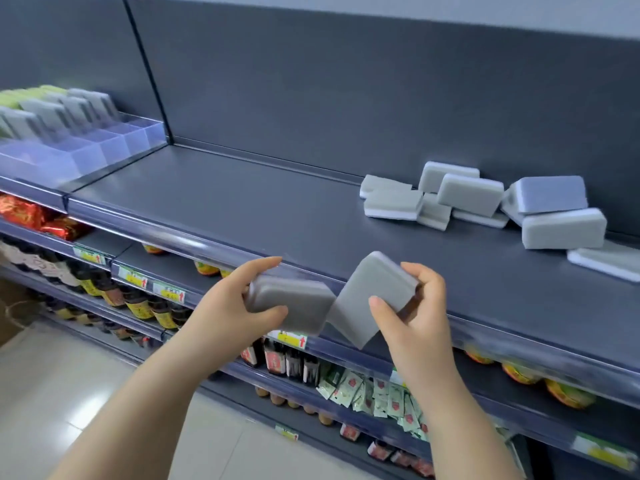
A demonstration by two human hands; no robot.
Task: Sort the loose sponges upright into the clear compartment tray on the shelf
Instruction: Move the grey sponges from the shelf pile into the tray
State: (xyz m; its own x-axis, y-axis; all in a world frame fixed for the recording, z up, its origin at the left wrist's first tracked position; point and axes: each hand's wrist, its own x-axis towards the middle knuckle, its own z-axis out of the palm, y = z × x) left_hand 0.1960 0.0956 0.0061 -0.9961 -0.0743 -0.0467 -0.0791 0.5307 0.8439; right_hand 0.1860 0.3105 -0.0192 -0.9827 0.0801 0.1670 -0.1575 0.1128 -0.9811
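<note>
My left hand (239,303) grips a grey sponge (298,299) in front of the shelf's front edge. My right hand (415,306) holds a second grey sponge (367,299), tilted, its corner touching the first. A loose pile of grey-and-white sponges (485,206) lies on the dark shelf (277,209) at the right, against the back panel. The clear compartment tray (104,147) stands at the far left of the shelf. Several grey sponges (52,116) stand upright in its rear compartments, with green ones (20,97) behind them. The tray's front compartments look empty.
A vertical divider post (149,71) rises just right of the tray. Lower shelves hold dark bottles (138,303), red packets (24,213), green sachets (374,396) and jars. Price tags line the shelf edges. Tiled floor (52,375) lies at the lower left.
</note>
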